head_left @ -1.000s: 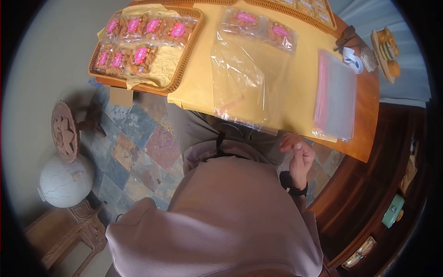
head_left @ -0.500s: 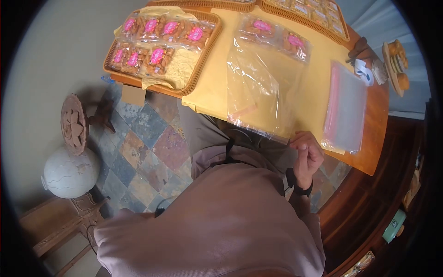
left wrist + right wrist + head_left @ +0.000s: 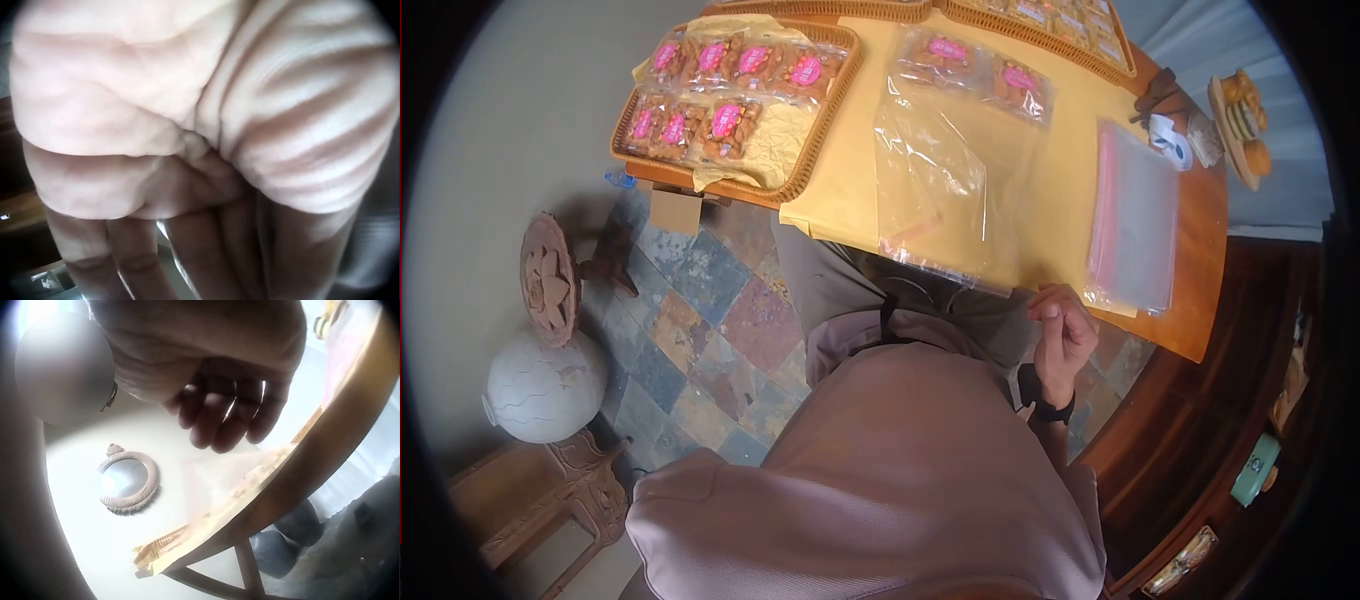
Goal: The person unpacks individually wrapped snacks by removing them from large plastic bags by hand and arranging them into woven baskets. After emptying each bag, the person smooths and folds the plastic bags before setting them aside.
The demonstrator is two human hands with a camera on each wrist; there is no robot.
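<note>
Just off the table's front edge is my right hand (image 3: 1065, 335), fingers loosely bent and nothing held, close to the right end of a clear plastic bag (image 3: 945, 190). The right wrist view shows its fingers (image 3: 219, 428) hanging down in shadow. The bag lies flat, its front edge at the table edge. Two snack packs with pink labels (image 3: 1020, 80) are at the bag's far end. My left hand (image 3: 125, 106) appears only in the left wrist view, palm facing the camera, fingers extended downward, partly cut off by the frame.
A wicker tray (image 3: 840, 95) of pink-labelled snack packs stands on the left. To the right lies a stack of clear bags (image 3: 1135, 225), near a white tape roll (image 3: 1168, 140). More baskets (image 3: 1090, 60) line the back. A dark wooden shelf (image 3: 1190, 420) is at the right.
The head view has swung slightly and partly back, shifting the whole table in the picture. The right hand stays near the table edge; nothing on the table has been moved.
</note>
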